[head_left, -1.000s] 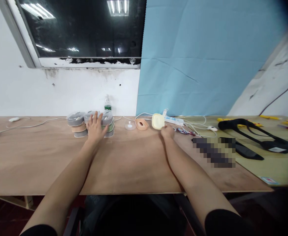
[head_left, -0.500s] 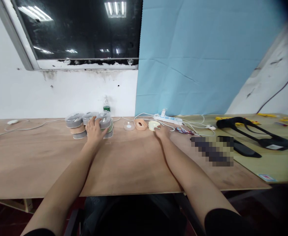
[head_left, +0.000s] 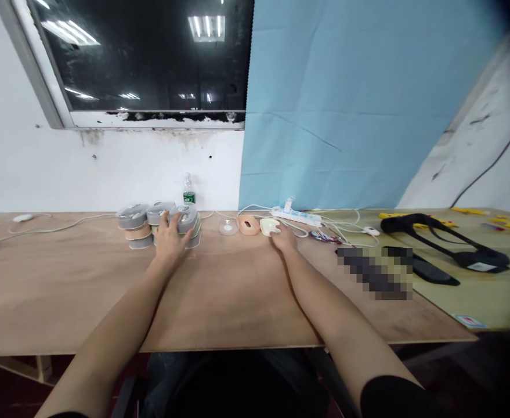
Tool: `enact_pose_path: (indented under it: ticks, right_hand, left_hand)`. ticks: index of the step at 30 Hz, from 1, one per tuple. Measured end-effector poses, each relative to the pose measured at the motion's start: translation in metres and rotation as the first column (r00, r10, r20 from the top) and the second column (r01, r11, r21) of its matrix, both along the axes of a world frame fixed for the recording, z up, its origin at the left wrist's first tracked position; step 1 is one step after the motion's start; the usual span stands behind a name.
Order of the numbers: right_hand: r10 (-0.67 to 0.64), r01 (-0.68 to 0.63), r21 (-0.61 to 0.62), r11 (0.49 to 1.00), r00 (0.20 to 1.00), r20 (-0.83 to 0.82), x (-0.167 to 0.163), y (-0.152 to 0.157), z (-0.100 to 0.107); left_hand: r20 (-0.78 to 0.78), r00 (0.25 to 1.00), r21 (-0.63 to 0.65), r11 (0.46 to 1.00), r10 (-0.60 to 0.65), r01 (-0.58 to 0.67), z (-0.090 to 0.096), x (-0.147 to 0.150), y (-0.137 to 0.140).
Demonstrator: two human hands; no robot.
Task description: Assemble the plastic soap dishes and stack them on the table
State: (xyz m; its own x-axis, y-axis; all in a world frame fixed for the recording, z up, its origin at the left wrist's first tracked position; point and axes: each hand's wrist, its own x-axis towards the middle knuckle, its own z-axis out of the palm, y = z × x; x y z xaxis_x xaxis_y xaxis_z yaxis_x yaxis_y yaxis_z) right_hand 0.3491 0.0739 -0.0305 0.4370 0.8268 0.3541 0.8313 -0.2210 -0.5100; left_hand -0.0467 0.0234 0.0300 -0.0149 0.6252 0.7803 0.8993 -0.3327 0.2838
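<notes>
Left hand [head_left: 169, 238] spreading open over stacked grey-lidded containers [head_left: 156, 223], steadying stack. Right hand [head_left: 284, 237] loosely curled, fingertips touching cream case [head_left: 270, 226], orange case [head_left: 249, 224] just beyond.

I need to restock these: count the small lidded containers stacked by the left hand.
6 show, though some may be hidden behind the left hand. The small round grey-lidded containers stand in three stacks of two: left, middle under the fingers, right.
</notes>
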Motion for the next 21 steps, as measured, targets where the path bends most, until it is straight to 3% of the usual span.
enact_pose_path:
  ticks: [4,10,14,17,21]
  right_hand:
    - [-0.081,0.081,-0.013,0.997,0.997,0.009,0.001,-0.003,0.001]
    - [0.035,-0.035,0.029,0.999,0.999,-0.018,0.0,-0.001,-0.001]
    - [0.068,-0.067,0.046,0.997,0.998,-0.016,0.0,0.001,-0.002]
    - [0.097,-0.095,0.068,0.993,0.995,-0.017,-0.002,0.0,-0.001]
    - [0.058,-0.058,0.01,0.998,0.998,-0.017,-0.005,-0.004,0.001]
  left_hand:
    - [0.05,0.996,0.056,0.996,-0.071,0.068,-0.002,-0.001,0.001]
    - [0.095,0.965,0.132,0.964,-0.245,0.231,-0.001,0.0,-0.005]
    - [0.044,0.929,0.099,0.927,-0.367,0.362,-0.003,0.014,-0.014]
    - [-0.016,0.871,0.036,0.87,-0.492,0.492,-0.008,0.03,-0.023]
    - [-0.071,0.757,-0.098,0.759,-0.65,0.643,-0.017,0.047,-0.032]
